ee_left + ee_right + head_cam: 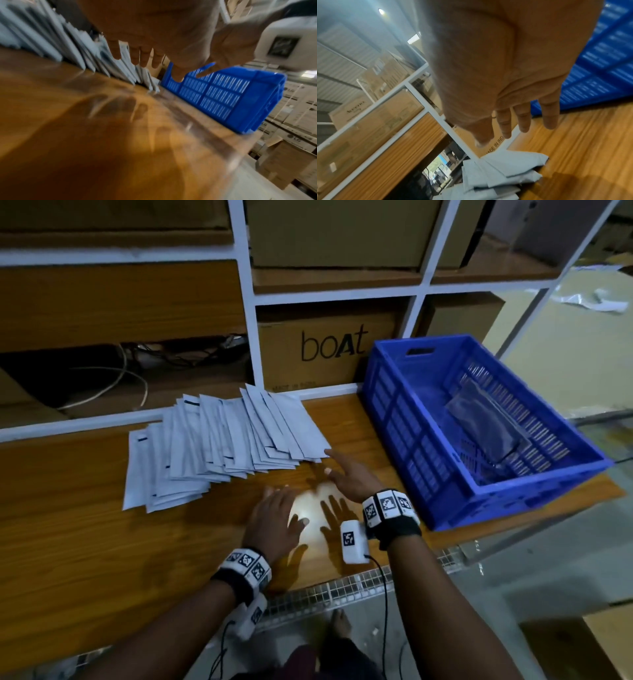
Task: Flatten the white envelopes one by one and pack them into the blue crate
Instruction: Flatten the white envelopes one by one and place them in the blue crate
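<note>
The fanned stack of thin white paper envelopes (219, 446) lies on the wooden tabletop (85, 542), left of the blue plastic slatted crate (394, 412). Both hands, left (274, 522) and right (349, 474), hover flat, fingers spread, holding nothing. The envelopes are likely light, floppy and slippery; best pinched by the nearest corner.

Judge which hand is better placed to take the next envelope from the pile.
Probably the right hand: open, its fingertips reach the near corner of the white envelopes. The left hand sits farther back over bare tabletop.

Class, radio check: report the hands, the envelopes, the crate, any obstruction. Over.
Left hand open above wooden tabletop. Right hand open, fingertip at fanned white paper envelopes. Blue plastic crate holds dark packet. Nothing blocking.
</note>
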Demonstrator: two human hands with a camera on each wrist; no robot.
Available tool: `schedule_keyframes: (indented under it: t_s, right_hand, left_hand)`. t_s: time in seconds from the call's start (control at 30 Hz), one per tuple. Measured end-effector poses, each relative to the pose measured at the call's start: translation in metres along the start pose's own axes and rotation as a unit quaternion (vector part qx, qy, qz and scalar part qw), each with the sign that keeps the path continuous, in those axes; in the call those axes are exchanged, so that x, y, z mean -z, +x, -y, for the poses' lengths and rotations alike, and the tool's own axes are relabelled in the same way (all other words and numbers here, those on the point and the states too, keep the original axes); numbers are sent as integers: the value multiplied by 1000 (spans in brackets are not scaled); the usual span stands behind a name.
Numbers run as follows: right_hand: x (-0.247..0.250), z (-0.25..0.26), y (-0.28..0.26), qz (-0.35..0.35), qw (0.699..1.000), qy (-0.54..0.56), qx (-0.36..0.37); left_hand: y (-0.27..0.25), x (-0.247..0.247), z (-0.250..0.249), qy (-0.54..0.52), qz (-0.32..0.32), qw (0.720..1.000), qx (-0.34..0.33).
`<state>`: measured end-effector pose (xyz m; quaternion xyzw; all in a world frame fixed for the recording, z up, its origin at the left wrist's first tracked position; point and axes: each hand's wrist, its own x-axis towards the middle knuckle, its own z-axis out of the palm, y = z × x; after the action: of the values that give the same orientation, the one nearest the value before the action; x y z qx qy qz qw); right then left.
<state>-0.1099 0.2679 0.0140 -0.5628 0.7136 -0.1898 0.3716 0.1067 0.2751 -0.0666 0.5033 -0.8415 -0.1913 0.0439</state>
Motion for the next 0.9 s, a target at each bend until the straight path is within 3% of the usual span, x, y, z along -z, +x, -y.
schedule_keyframes:
  t_s: [0.2, 0.27, 0.47, 0.67, 0.9]
  right_hand:
    - [-25, 11, 47, -23, 999, -20, -6]
    - [-29, 15, 65, -29, 999, -23, -5]
    - [-35, 23, 122, -16, 995, -90, -32]
    - [-49, 25, 160, 5, 987, -135, -84]
    - [-54, 14, 166, -50, 983, -177, -23]
  left_hand:
    - [59, 68, -7, -16, -127, 990, -57]
    - [85, 88, -5, -6, -129, 989, -67]
    - [166, 113, 17, 50, -27, 998, -15]
    - [222, 104, 28, 169, 88, 981, -16]
    - [261, 91, 23, 249, 137, 958, -48]
